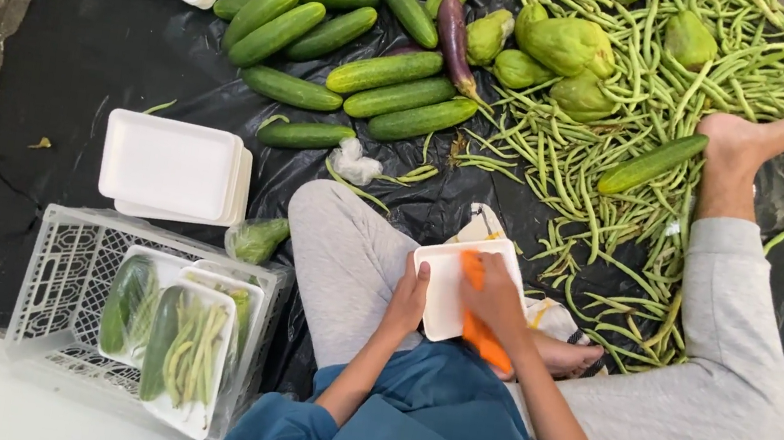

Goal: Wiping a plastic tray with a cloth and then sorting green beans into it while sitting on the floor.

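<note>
I sit cross-legged on black plastic sheeting. My left hand grips the left edge of a white foam tray held above my lap. My right hand lies across the tray, closed on an orange carrot whose lower end sticks out below the tray. Part of the carrot shows above my fingers too.
Several cucumbers, a purple eggplant, green chayotes and a heap of green beans lie ahead. A stack of foam trays sits left, more at top left. A white crate holds wrapped vegetable trays.
</note>
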